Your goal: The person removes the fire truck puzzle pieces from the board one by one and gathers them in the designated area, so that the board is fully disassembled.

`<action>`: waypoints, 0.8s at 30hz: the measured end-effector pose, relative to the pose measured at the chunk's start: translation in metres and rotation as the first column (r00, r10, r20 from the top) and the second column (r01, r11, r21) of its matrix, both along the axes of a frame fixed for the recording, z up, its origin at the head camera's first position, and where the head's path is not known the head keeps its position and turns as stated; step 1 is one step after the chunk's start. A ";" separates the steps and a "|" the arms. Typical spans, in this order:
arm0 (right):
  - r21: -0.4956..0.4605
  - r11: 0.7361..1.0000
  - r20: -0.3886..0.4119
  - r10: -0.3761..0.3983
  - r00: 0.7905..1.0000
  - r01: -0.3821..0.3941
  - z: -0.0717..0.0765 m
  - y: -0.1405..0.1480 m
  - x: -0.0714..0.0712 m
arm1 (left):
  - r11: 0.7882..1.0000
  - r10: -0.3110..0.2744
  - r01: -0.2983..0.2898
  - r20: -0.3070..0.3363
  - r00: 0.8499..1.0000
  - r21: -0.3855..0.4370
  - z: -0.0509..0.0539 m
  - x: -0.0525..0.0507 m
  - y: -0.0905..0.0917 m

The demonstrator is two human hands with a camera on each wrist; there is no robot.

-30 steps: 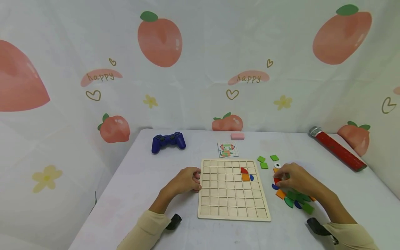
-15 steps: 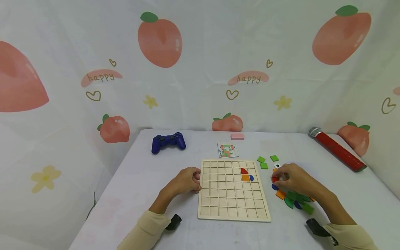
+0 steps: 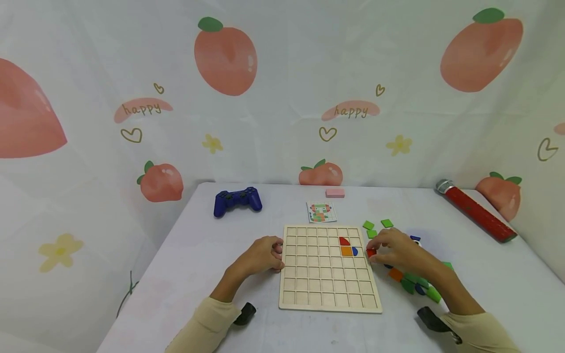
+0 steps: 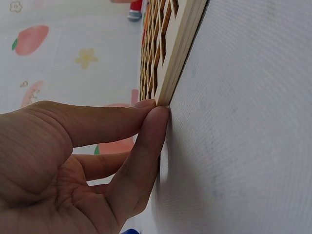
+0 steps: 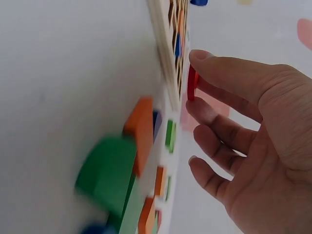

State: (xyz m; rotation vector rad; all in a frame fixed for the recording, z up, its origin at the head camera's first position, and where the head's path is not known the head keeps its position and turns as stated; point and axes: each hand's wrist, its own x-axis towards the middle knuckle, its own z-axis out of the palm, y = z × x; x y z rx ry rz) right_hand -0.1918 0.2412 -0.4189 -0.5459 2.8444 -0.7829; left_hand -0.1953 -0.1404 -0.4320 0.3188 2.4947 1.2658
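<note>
A square wooden grid board [image 3: 315,284] lies on the white table, with a red quarter-round piece [image 3: 344,241], an orange square [image 3: 346,251] and a blue half-round piece [image 3: 355,251] set in its upper right cells. At its left edge, my left hand [image 3: 261,255] holds the rim between thumb and finger; the left wrist view shows the fingertips against the board's edge [image 4: 178,53]. Just off the right edge, my right hand [image 3: 401,251] pinches a small red piece [image 5: 192,84] between thumb and fingertip, above the table. Its full outline is hidden by the fingers.
Loose green, orange and blue pieces [image 3: 396,274] lie right of the board, partly under my right forearm. Green squares [image 3: 368,225] sit beyond. Behind the board are a pattern card [image 3: 322,212] and pink block [image 3: 335,193]. A blue game controller [image 3: 238,200] and red microphone [image 3: 478,212] flank them.
My right hand has picked the red piece from the loose pile and carried it left, close to the board's right edge. The left hand stays at the board's left edge.
</note>
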 end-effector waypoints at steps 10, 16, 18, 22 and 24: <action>-0.040 0.989 -0.035 0.143 0.989 -0.144 -0.006 -0.028 -0.010 | 1.000 -0.003 0.003 -0.001 1.000 0.001 0.001 0.000 0.000; -0.051 0.980 -0.040 0.193 0.980 -0.195 -0.009 -0.043 -0.010 | 1.000 -0.008 0.008 -0.009 1.000 -0.003 0.000 0.000 0.000; -0.035 0.979 -0.042 0.202 0.979 -0.203 -0.010 -0.046 -0.009 | 1.000 -0.014 0.014 -0.008 1.000 0.008 -0.001 0.000 -0.001; 0.002 0.982 -0.033 0.189 0.981 -0.189 -0.009 -0.049 -0.008 | 0.999 -0.024 0.024 -0.003 1.000 0.030 -0.002 -0.001 -0.001; 0.003 0.984 -0.028 0.179 0.983 -0.179 -0.008 -0.050 -0.007 | 0.999 -0.025 0.025 -0.002 1.000 0.033 -0.003 -0.001 -0.001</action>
